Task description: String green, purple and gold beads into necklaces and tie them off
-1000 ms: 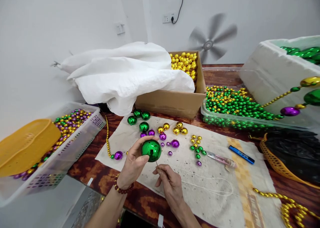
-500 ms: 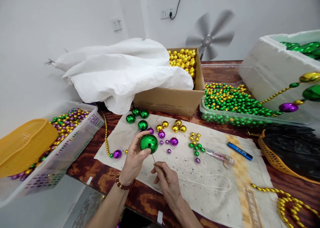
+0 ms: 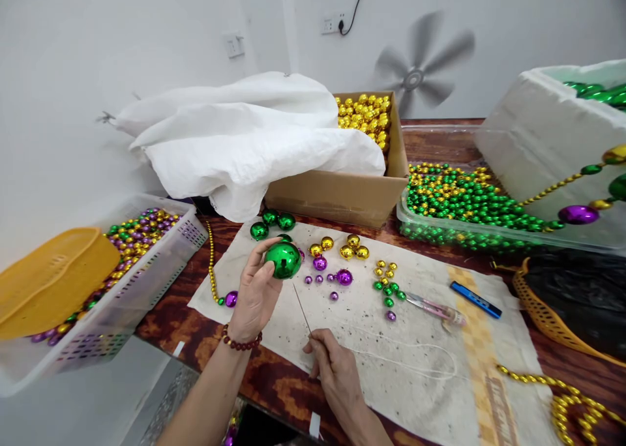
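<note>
The left hand (image 3: 255,296), at center, clamps its fingers and thumb around 1 large green ball (image 3: 282,260). The right hand (image 3: 337,374), at lower center, pinches a thin needle (image 3: 302,308) slanting up toward the ball. Beyond them, 3 gold balls (image 3: 353,240) sit clustered on a pale cloth (image 3: 401,403) over the tabletop (image 3: 288,387); a blue tool (image 3: 476,299) lies at right.
</note>
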Available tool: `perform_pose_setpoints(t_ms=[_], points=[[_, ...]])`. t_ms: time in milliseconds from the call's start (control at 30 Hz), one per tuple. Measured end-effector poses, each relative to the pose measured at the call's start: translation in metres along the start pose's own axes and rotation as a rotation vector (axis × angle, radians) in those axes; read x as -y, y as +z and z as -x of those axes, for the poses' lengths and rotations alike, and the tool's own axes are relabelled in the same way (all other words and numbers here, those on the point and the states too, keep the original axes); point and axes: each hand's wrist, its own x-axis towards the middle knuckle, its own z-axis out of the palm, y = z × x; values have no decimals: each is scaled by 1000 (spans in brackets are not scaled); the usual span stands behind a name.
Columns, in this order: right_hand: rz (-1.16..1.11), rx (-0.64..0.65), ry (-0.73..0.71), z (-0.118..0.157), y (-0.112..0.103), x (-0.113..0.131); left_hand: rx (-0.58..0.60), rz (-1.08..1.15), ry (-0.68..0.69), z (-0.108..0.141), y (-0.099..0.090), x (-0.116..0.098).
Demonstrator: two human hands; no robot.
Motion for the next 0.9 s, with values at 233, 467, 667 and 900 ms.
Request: perform_pose_setpoints(t_ms=[233,467,667,900], points=[[-53,-5,-4,-5,4,1,22,9,-10,3,2,-4],[-108,-18,10,-6,6,4,39,1,-47,5,4,-7],[-126,-11,19,-6,7,3,38,4,-48,6,4,-7],[-130,-9,16,-8,8,4,47,30,-59,7,4,-5]])
